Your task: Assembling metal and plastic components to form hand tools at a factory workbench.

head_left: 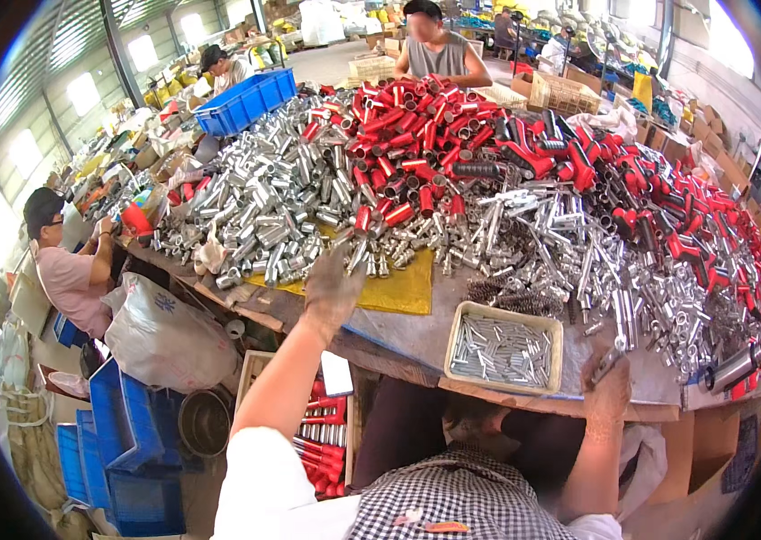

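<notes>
Head view, read left to right. At the far left a seated person in a pink shirt (70,279) works at the table's end, with stacked blue crates (124,450) and a white plastic sack (164,342) on the floor nearby; a blue bin (245,101) stands at the table's far left corner. The left part of the worktable (416,337) carries a heap of short silver metal tubes (272,207), lying partly on a yellow cloth (403,290). The wearer's left hand (331,288), in a soiled work glove, is stretched forward to the near edge of this heap, fingers loosely spread over the nearest tubes; whether it grips one cannot be told. Below the table edge, a box of red-handled pieces (322,441) sits on the floor. Behind the centre lies a pile of red tubes (416,135), with another person (439,49) standing at the far side. Right of centre, a shallow beige tray (504,349) of small silver pins rests at the near edge. The right hand (610,387), also gloved, is closed around a small dark metal part (608,363) just right of the tray. Red-and-black handles (668,216) mixed with silver fittings cover the right end.
</notes>
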Demonstrator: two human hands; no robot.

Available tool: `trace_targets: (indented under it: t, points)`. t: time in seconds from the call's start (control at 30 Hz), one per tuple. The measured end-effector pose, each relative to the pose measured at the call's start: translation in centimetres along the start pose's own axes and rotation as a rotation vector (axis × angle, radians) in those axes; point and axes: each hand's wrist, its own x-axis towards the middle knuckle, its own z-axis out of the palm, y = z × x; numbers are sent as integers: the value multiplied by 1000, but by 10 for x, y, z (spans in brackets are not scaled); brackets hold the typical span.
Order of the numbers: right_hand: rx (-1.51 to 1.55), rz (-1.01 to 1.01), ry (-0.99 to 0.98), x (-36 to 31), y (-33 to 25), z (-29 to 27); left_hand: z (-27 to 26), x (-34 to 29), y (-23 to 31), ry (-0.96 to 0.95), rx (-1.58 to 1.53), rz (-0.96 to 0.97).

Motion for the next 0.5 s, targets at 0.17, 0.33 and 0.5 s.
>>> trace_targets:
  t: [0.17, 0.33, 0.5]
  points:
    - [17, -131, 120, -4, 0, -12, 8, 109, -26, -10, -250, -339]
    - [-88, -235, 38, -11, -14, -13, 32, 182, -30, -130, 52, -450]
    - [-131, -177, -51, -7, 0, 6, 120, 241, -141, -278, 376, -51]
